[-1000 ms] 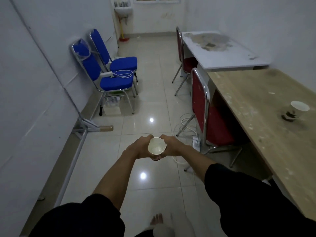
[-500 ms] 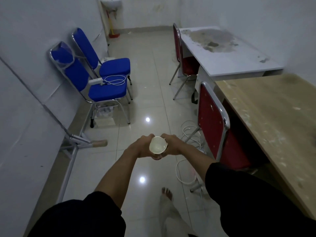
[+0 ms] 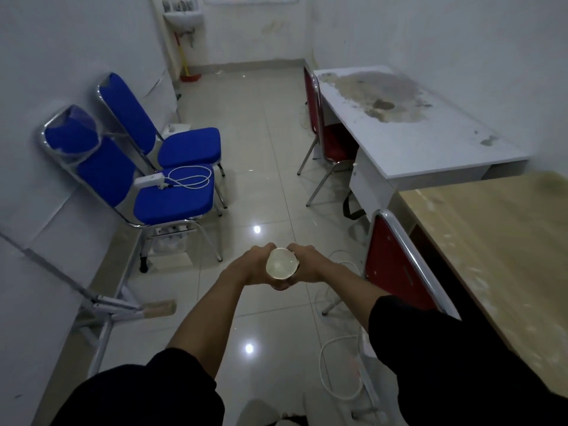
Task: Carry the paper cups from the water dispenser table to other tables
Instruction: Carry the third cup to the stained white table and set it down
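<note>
Head view, looking down and forward: I see both arms stretched out ahead over the tiled floor (image 3: 267, 142), with black sleeves at the bottom edge of the frame. The paper cup (image 3: 282, 264) sits between the two hands, its open mouth turned toward the camera. The left hand (image 3: 250, 265) is wrapped against the cup's left side and the right hand (image 3: 310, 265) against its right side; both are closed around it, touching it. I cannot tell whether the cup holds anything.

Positions relative to the cup:
- Right of it, near: a red chair (image 3: 396, 262) with a chrome frame, pushed against a wooden table (image 3: 498, 241).
- Beyond the wooden table, touching its far end: a white table (image 3: 430, 142) with a large worn, stained patch on its top. A second red chair (image 3: 325, 133) stands at its edge.
- Left of it and further away: two blue chairs (image 3: 172, 192) along the left wall. The nearer one carries a white adapter with a coiled white cable (image 3: 187, 179) on its seat.
- Below and right: loose white cables (image 3: 335, 376) lie on the floor.
- Far ahead, on the back wall: a small white sink (image 3: 183, 18).
</note>
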